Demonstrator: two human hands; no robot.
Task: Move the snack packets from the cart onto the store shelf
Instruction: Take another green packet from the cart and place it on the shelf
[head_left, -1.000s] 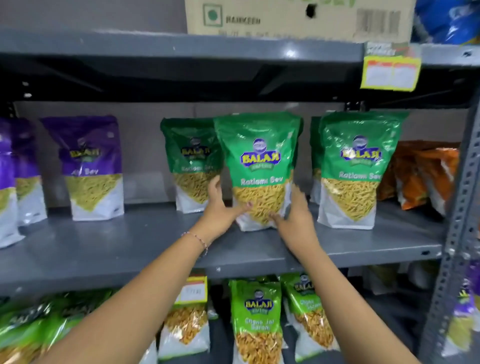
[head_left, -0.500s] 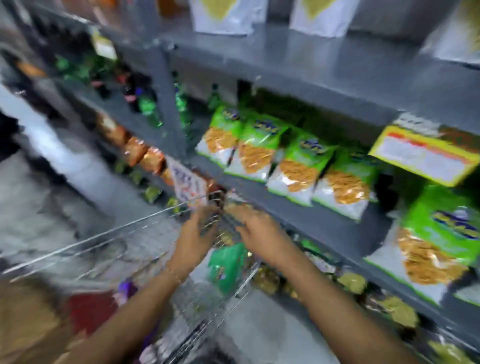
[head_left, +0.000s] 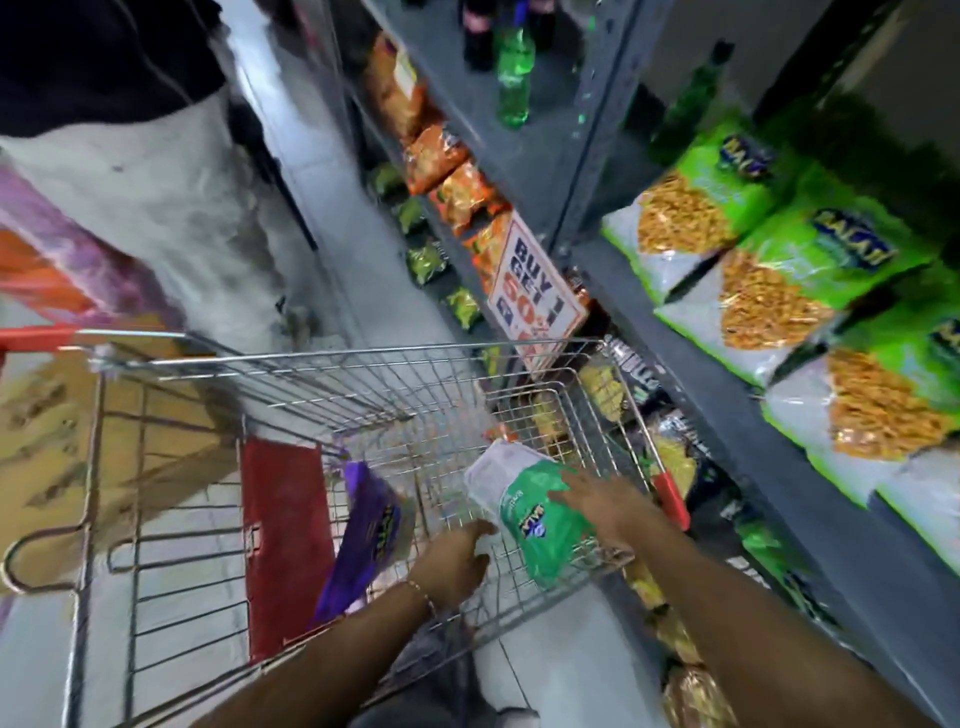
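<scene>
A wire shopping cart (head_left: 363, 358) stands below me beside the grey store shelf (head_left: 727, 415). In its near right corner a green snack packet (head_left: 535, 525) lies tilted, white bottom end pointing away. My right hand (head_left: 597, 501) rests over the packet's right side with fingers spread. My left hand (head_left: 457, 564) presses against its lower left edge, so the packet sits between both hands. A purple snack packet (head_left: 363, 535) leans in the cart just left of my left hand.
Light green packets (head_left: 769, 291) fill the shelf on the right. A "Buy 1 Get 1" sign (head_left: 535, 291) hangs by the cart's far corner. Orange packets (head_left: 447, 171) and bottles (head_left: 514, 67) sit further along. A person in white trousers (head_left: 156, 182) stands behind the cart, beside a cardboard box (head_left: 41, 415).
My view has swung from the shelf down into the cart. Both hands left the green packet standing on the shelf and have reached down onto another green packet in the cart.
</scene>
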